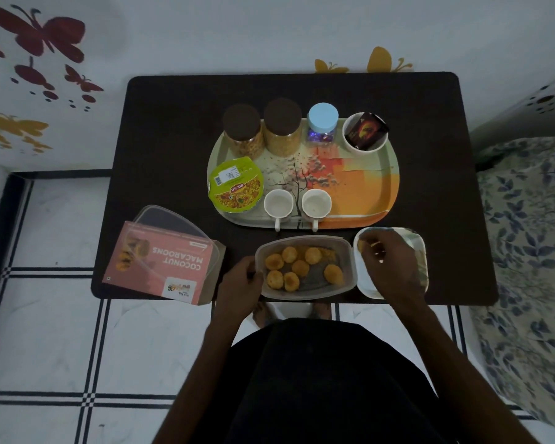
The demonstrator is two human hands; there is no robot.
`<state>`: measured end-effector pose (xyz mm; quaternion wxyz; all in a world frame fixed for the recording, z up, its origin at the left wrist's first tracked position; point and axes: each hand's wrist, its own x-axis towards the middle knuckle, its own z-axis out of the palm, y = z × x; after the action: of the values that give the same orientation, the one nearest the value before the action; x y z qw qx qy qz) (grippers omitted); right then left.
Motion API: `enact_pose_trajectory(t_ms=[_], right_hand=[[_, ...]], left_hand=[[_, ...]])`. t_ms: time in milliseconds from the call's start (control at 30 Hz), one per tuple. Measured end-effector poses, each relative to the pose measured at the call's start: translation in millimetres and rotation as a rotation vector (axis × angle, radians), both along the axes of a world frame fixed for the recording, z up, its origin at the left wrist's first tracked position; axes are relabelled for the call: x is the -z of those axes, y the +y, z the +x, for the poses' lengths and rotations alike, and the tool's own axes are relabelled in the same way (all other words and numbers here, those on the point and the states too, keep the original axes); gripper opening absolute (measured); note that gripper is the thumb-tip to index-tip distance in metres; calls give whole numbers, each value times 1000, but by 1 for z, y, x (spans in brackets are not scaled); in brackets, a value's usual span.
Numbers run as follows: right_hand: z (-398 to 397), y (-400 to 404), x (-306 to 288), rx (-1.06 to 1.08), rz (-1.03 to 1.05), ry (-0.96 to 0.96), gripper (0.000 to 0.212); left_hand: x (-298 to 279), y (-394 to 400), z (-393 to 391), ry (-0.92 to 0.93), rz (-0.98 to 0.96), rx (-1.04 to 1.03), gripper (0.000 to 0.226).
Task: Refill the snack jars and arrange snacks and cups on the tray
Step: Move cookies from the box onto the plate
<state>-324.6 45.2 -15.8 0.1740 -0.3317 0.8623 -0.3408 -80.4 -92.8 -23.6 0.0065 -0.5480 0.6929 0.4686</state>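
Both hands are down at the near edge of the dark counter [173,129]. The left hand [239,278] grips the left rim of the clear plastic tub [346,283], fingers curled over its edge, and the tub sits at the near middle with round golden macaroons [302,267] scattered across its floor. The right hand [386,264] hangs over the white square plate [418,251] just right of the tub, fingers curled down and pinching what looks like a macaroon at the plate's far left corner, though the light is dim there.

Beyond them lies the tray [366,190], orange and pale green with a tree print. Along its far side, left to right: two brown-lidded jars [244,136] [282,129] full of yellowish snack mix, a small jar with a pale blue lid [322,118], and a white bowl [350,145] holding a dark packet [367,129]. On the tray's left rests a green-rimmed snack cup [236,187], sealed. At the tray's near edge stand two white cups [278,203] [316,203] side by side, handles pointing toward the person.

On the counter's near left lies a pink macaroon box [161,267], with the tub's clear lid [167,219] resting on top of it.
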Motion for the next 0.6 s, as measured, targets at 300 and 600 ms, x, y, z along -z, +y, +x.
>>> enact_pose_trajectory(t_ms=[300,600], right_hand=[[63,-46,12,-635,472,-91,22],[79,-52,37,-626,590,138,56]], left_hand=[[0,1,3,72,108,-65,23],[12,3,9,124,163,-106,31]])
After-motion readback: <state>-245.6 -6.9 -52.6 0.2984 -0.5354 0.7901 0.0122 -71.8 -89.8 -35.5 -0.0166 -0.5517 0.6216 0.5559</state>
